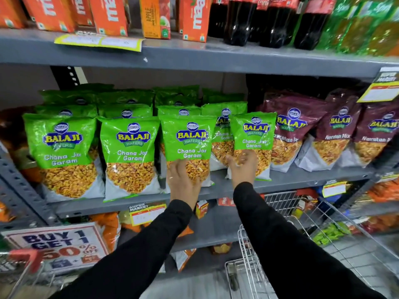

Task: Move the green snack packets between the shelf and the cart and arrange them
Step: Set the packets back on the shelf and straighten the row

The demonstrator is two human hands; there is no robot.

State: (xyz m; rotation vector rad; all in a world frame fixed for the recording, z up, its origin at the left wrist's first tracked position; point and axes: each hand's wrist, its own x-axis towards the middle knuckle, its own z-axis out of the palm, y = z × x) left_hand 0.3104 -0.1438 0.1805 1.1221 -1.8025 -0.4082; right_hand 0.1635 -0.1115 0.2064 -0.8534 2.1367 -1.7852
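Several green Chana Jor Garam snack packets stand upright in rows on the grey middle shelf [216, 187]. My left hand [183, 180] lies with spread fingers on the lower front of the third front packet [189, 145]. My right hand [243, 167] grips the bottom of a smaller-looking green packet [253, 137] at the right end of the row, standing at the shelf's front. Two more front packets [62, 154] [130, 156] stand to the left. The wire cart [302, 244] is at the lower right, below my right arm; I see no green packets in its visible part.
Maroon Navratan Mix packets [336, 134] stand right of the green ones. Orange juice cartons [108, 14] and dark cola bottles [272, 20] fill the upper shelf. A "Buy 1 Get 1" sign [58, 244] hangs at the lower left. Orange snack bags sit on lower shelves.
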